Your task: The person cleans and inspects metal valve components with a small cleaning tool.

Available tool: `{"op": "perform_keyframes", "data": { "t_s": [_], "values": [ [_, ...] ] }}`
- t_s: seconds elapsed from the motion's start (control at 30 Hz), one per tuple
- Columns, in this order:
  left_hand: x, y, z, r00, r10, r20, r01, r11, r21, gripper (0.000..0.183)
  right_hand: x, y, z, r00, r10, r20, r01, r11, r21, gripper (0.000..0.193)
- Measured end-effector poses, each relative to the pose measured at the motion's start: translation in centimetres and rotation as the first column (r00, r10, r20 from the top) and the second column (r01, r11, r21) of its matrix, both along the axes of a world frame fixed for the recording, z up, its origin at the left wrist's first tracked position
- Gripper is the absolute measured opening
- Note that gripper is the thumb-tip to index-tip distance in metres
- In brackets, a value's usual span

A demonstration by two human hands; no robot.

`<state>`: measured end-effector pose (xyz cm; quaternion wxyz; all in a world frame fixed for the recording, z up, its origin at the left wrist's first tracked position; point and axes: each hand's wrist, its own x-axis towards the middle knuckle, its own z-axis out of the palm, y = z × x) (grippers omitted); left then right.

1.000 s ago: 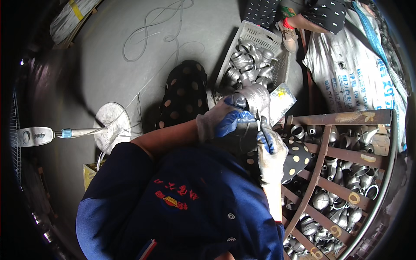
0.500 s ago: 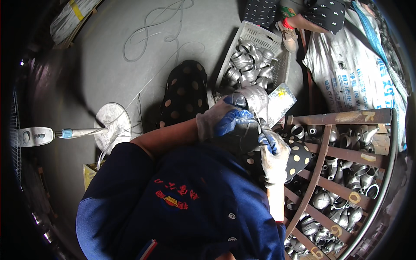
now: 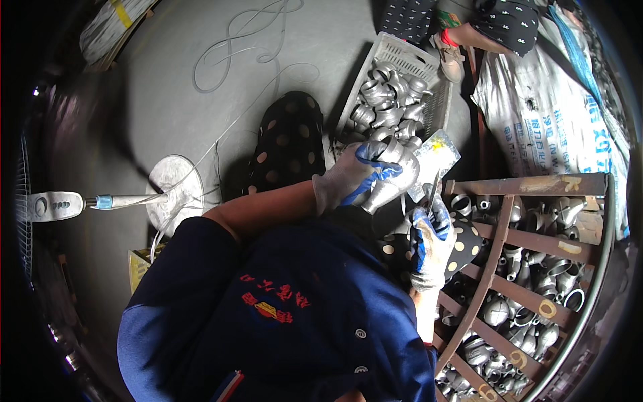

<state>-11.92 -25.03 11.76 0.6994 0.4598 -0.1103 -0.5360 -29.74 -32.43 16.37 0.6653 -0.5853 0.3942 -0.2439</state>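
My left hand (image 3: 355, 173), in a grey work glove with blue-coated fingers, grips a silver metal casting (image 3: 400, 171) with a round body that narrows to a neck toward me. A thin, narrow metal tool (image 3: 435, 185) sticks up from my gloved right hand (image 3: 432, 236); its exact kind cannot be made out. The tool stands a little to the right of the casting, apart from it. Behind both hands lies a pale flat board (image 3: 437, 155) with a yellow smudge. Just beyond the casting, a grey plastic crate (image 3: 437, 110) contains several similar castings (image 3: 385, 114).
At right, a rusty barred metal bin (image 3: 522, 182) holds many castings (image 3: 497, 309). White woven sacks (image 3: 529, 110) lie behind it. A fan (image 3: 57, 204) with a round base (image 3: 175, 191) stands left. A hose (image 3: 231, 50) coils on the floor. Another person's leg and shoe (image 3: 450, 60) are beyond the crate.
The casting has been turned, so its narrow neck now points toward me. My right hand has drawn slightly right and down, and the tool has come away from the casting.
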Motion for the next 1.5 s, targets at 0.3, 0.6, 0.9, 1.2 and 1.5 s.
{"op": "perform_keyframes", "data": {
  "t_s": [0.3, 0.6, 0.9, 1.2, 1.5],
  "values": [
    [0.3, 1.2, 0.9, 0.913, -0.127, 0.387, 0.170, 0.982, -0.080, 0.027, -0.3, -1.7, -2.4, 0.994, -0.057, 0.094, 0.050, 0.996, 0.071, 0.033],
    [-0.9, 0.2, 0.3, 0.697, 0.054, 0.715, 0.170, 0.956, -0.238, 0.027, 0.2, -5.7, -5.5, 0.942, 0.316, -0.113, -0.205, 0.274, -0.940, 0.042],
    [0.2, 0.5, 1.6, 0.791, -0.067, 0.607, 0.311, 0.900, -0.305, 0.040, 0.7, -6.0, -8.0, 0.986, 0.053, 0.157, -0.046, 0.998, -0.049, 0.028],
    [2.7, 0.0, 1.9, 0.665, 0.113, 0.738, 0.303, 0.863, -0.405, 0.031, 1.0, -4.9, -6.5, 0.920, -0.260, 0.293, 0.031, 0.793, 0.608, 0.013],
    [0.7, -0.7, 0.7, 0.459, -0.092, 0.883, 0.163, 0.986, 0.018, 0.064, 1.0, -5.7, -7.3, 0.909, -0.226, 0.350, 0.083, 0.921, 0.380, 0.013]
  ]
}}
